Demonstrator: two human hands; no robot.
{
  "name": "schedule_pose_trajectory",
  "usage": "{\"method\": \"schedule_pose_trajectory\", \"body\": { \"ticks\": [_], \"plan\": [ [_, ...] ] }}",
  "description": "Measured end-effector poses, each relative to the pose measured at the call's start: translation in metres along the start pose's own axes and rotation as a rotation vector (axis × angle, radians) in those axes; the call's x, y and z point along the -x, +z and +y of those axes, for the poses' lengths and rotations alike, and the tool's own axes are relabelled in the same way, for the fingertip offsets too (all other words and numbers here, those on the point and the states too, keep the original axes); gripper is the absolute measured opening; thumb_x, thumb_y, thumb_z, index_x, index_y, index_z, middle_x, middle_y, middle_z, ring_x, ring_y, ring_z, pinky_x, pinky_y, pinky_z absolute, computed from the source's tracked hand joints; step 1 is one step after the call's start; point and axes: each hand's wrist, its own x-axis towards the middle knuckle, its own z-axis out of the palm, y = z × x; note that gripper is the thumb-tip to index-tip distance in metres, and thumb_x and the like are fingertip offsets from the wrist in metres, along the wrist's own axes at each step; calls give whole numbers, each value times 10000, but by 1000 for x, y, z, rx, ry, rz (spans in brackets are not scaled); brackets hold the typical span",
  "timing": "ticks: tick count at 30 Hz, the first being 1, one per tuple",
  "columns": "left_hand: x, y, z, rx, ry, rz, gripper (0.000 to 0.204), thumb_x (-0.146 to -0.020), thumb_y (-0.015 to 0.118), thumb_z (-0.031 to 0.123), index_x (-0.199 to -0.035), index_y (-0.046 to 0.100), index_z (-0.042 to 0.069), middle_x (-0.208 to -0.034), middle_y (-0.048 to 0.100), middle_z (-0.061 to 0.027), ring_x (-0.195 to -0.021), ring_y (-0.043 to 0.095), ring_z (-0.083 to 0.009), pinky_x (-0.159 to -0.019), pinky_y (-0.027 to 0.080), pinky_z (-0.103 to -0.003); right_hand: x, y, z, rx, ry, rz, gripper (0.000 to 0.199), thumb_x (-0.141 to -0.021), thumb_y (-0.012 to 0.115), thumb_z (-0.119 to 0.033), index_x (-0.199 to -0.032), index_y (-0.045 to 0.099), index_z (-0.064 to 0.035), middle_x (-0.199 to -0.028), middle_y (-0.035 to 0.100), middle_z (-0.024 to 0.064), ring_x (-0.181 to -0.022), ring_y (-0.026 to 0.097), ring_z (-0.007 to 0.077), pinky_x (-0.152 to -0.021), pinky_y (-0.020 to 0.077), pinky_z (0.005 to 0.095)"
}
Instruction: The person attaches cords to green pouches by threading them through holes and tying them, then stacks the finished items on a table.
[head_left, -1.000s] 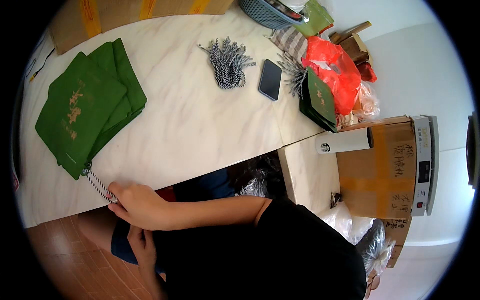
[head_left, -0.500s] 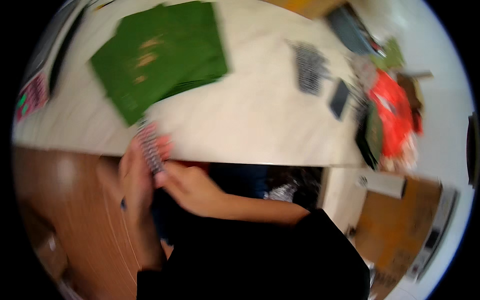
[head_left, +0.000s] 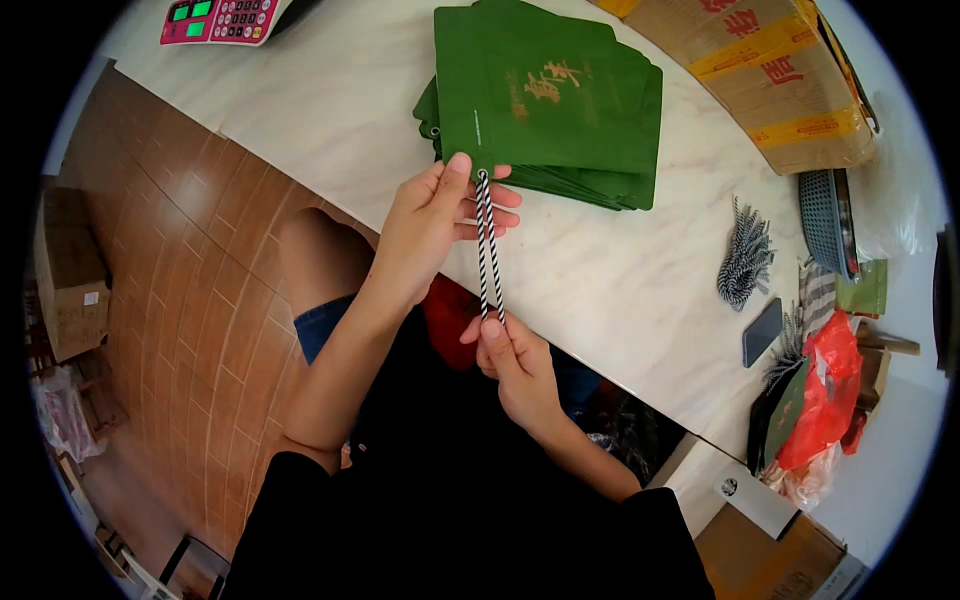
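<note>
My left hand (head_left: 422, 232) pinches the near corner of a green flat bag (head_left: 470, 100) between thumb and fingers, right at a metal eyelet. Through that eyelet runs a black-and-white striped cord (head_left: 484, 250), doubled into two strands pulled straight toward me. My right hand (head_left: 520, 375) grips the lower end of the cord, thumb against fingers, close to the table's front edge. Under and beyond the held bag lies a fanned stack of similar green bags (head_left: 625, 180) with gold lettering. What lies under my left thumb is hidden.
A bundle of striped cords (head_left: 746, 262) and a dark phone (head_left: 762, 333) lie on the right of the marble-look table (head_left: 620, 290). Beyond are a taped cardboard box (head_left: 770, 90), a grey basket (head_left: 826, 220) and a red plastic bag (head_left: 825, 390). A pink scale (head_left: 225, 22) stands far left.
The view has swung, shifting the table and stack rightward. My hands, earlier together around the striped cord, are now apart, with the cord stretched between them and the left at a bag's eyelet.
</note>
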Motion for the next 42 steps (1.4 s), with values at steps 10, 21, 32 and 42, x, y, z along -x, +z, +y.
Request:
{"method": "schedule_pose_trajectory", "body": {
  "ticks": [10,21,32,42],
  "plan": [
    [31,-7,-21,501,-237,-251,372,-990,386,319,-1182,464,10,-883,542,-33,-873,565,-175,-808,466,-299,-5,-3,-3,-128,58,-10,360,-1000,387,-316,-983,563,-3,-616,399,-36,-528,331,42,-487,277,185],
    [23,-7,-22,701,-162,-243,217,-997,390,255,-1032,482,62,-724,371,52,-629,368,-58,-625,341,-216,13,-15,4,-223,134,9,410,-999,358,-357,-1079,549,-3,-631,510,26,-503,419,66,-453,333,193],
    [7,5,-38,780,-191,-264,275,-1003,385,195,-1185,455,-1,-770,341,-1,-671,337,-79,-622,333,-209,6,-16,15,-273,-84,187,139,-952,509,-140,-869,486,-30,-604,461,-9,-529,419,58,-472,339,222],
    [-25,-22,-30,822,-75,-313,230,-990,413,209,-1059,512,14,-708,346,29,-601,329,-68,-583,333,-207,13,-17,18,-297,-22,261,148,-937,542,-207,-922,517,-62,-761,586,25,-610,542,66,-521,470,206]
  ]
}}
